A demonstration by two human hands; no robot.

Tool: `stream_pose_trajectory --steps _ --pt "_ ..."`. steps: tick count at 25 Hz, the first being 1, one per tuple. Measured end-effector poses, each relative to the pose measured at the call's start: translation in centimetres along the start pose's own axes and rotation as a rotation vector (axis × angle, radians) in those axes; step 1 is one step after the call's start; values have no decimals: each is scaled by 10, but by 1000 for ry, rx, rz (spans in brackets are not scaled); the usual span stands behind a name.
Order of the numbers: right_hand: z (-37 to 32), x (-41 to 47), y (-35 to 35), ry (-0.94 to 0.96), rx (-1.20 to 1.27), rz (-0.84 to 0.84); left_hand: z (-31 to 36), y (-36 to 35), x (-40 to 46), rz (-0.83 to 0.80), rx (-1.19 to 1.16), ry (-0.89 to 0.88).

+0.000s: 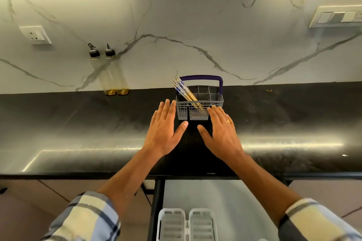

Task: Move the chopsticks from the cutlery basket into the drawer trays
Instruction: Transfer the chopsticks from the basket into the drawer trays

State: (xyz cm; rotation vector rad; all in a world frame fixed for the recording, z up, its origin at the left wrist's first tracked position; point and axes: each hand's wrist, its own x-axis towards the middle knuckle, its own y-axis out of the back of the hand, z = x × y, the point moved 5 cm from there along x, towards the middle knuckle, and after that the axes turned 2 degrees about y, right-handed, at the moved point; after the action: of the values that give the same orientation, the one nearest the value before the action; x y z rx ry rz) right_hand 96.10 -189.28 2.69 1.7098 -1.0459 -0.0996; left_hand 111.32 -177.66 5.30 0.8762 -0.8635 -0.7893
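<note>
The chopsticks (185,92) are being kept in the cutlery basket (199,109), a grey plastic grid with a purple handle, which is standing on the dark countertop (78,123) near the middle of its length, closer to the back wall than to the front edge. The bundle is leaning toward the basket's left rear corner, with the patterned blue-and-white tops sticking out above the rim and the plain wooden shafts running down inside.

Both hands are being held flat, palms down, with nothing grasped. The left hand (164,133) is lying just left of the basket, fingers spread. The right hand (221,133) is lying just right of it, with its fingertips by the basket's front right corner; actual contact cannot be made out.

The sticks are judged to be light, stiff and slim, probably smooth and liable to slide against each other, so a pinch around the exposed upper ends, gathered as one bundle, is being favoured.

Counted: one basket; roughly four to six chopsticks, the exact number being too tightly packed to tell. Two white slotted drawer trays (188,225) are showing side by side in the open drawer (215,197) below the counter's front edge. Two oil bottles (115,76) are standing at the back edge, to the left.
</note>
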Motion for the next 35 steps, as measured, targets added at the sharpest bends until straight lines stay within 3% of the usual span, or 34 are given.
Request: stream_pose_trajectory --steps 11,20,29,35 --pt "-13 41 -11 8 -90 -15 -37 -13 45 -44 13 46" --pt "-4 109 -40 -131 103 -115 -65 -47 103 -127 -595 422" --pt "22 192 -67 -167 83 -217 -70 -76 161 45 -742 601" --pt "23 211 -94 -107 57 -278 -71 -95 174 61 -870 634"
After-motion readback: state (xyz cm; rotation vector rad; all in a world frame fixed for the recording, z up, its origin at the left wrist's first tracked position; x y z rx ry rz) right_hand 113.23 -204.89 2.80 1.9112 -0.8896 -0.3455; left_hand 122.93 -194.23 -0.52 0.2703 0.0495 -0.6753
